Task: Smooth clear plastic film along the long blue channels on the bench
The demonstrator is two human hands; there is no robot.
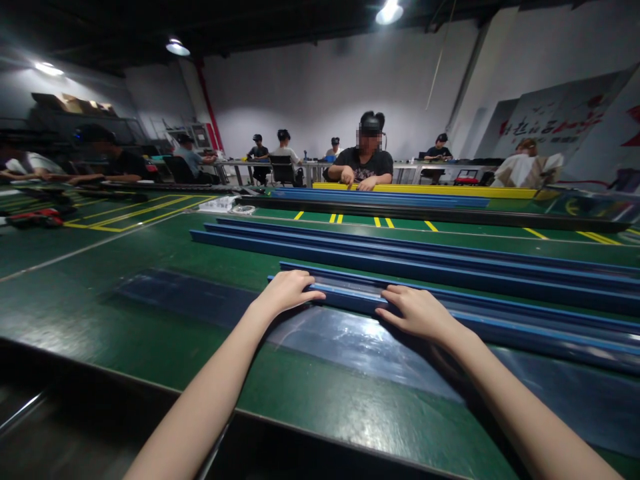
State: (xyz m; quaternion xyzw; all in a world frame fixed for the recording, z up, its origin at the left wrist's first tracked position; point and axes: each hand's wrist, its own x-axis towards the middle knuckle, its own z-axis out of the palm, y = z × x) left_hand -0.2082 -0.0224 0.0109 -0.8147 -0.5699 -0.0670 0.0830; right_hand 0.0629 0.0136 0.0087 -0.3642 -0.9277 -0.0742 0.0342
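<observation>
A long blue channel strip lies across the green table, running off to the right. Near its left end my left hand grips it, fingers over the far side and thumb along the near edge. My right hand holds the same strip farther right, with the thumb at the front and the fingers curled over the top. In front of it, a clear, shiny plastic sheet is spread flat on the table, partly beneath my forearms. The undersides of my fingers are hidden.
Behind lies another pair of blue channel strips. Beyond are a long black strip and a yellow strip, where a co-worker sits with both hands on the yellow one. The green table's front edge runs close to me.
</observation>
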